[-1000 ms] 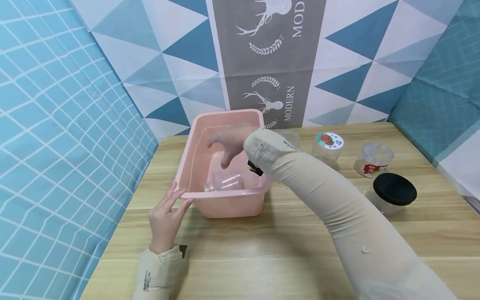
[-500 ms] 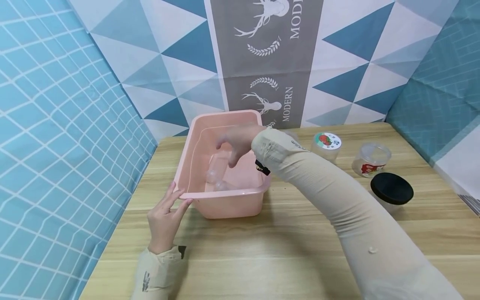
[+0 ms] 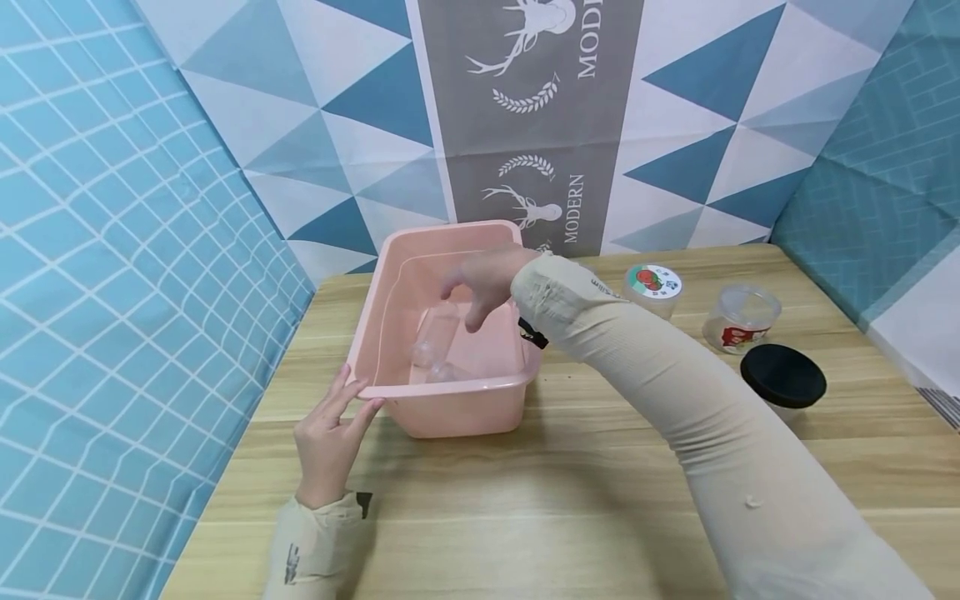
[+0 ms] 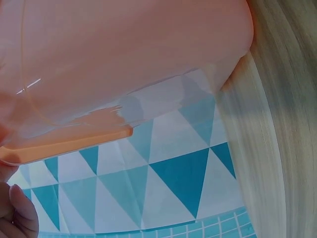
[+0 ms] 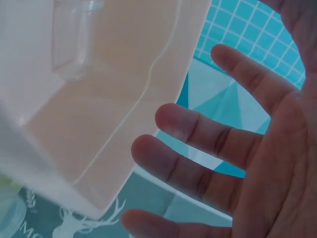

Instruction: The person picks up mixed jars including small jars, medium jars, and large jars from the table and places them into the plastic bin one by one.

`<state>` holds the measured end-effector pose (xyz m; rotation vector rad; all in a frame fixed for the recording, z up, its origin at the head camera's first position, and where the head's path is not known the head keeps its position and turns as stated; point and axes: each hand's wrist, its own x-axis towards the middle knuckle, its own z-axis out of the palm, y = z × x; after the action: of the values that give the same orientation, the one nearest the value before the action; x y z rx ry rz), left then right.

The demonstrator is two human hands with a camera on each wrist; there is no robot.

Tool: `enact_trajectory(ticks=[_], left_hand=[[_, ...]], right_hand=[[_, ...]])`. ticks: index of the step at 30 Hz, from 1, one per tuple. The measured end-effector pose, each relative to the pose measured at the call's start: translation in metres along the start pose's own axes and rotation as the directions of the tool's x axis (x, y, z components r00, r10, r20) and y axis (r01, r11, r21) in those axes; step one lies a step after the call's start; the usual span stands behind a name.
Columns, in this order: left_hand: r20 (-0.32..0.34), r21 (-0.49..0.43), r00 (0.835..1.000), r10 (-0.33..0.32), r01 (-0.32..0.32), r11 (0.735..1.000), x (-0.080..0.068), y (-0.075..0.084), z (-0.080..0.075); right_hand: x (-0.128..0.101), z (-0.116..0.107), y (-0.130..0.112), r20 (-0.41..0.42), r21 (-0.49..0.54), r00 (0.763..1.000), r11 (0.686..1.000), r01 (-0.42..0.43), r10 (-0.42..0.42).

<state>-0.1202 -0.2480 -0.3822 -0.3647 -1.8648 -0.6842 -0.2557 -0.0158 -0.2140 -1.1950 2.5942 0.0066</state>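
Note:
A pink plastic basin (image 3: 450, 412) stands on the wooden table against the back wall. My left hand (image 3: 330, 437) grips its rim at the front left corner, thumb and fingers at the edge. Above the basin's interior hovers my right hand (image 3: 487, 279), fingers spread and holding nothing; the right wrist view shows the right hand (image 5: 237, 153) beside the basin wall. Inside lies a clear plastic bottle-like container (image 3: 437, 333) along the left wall. Another clear piece (image 3: 447, 372) is near the front wall, partly hidden by the rim.
On the table's right are a clear jar with a fruit-label lid (image 3: 654, 283), a clear jar with a red label (image 3: 741, 318) and a black-lidded jar (image 3: 783, 379). My right forearm crosses in front of them. Patterned sheets cover the back and side walls.
The clear container in the basin has turned from lying crosswise near the front to lying lengthwise along the left wall. My right hand has drifted slightly right; my left hand stays on the rim.

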Motion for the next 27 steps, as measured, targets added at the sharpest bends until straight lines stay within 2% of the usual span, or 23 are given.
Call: enact_trajectory(ticks=[6,8,14,23,27], left_hand=[[-0.009,0.006,1.000,0.019,-0.019,1.000,0.005,-0.001,-0.002],[-0.012,0.006,1.000,0.014,-0.014,1.000,0.005,-0.001,-0.002],[-0.006,0.000,1.000,0.006,-0.006,1.000,0.001,-0.001,0.001],[-0.008,-0.001,1.000,-0.001,0.001,1.000,-0.002,-0.001,0.001],[-0.003,0.004,1.000,0.001,-0.001,1.000,-0.003,-0.001,0.001]], right_hand=[[-0.010,-0.002,0.017,-0.013,-0.066,0.995,0.993,-0.099,0.098],[-0.014,-0.003,0.022,-0.024,-0.070,0.994,0.992,-0.108,0.107],[-0.033,0.000,0.046,-0.018,0.015,0.995,0.995,-0.095,0.095],[-0.059,0.021,0.095,-0.022,0.148,0.998,0.988,-0.051,0.055],[-0.069,0.026,0.108,-0.021,0.185,0.997,0.980,-0.068,0.073]])
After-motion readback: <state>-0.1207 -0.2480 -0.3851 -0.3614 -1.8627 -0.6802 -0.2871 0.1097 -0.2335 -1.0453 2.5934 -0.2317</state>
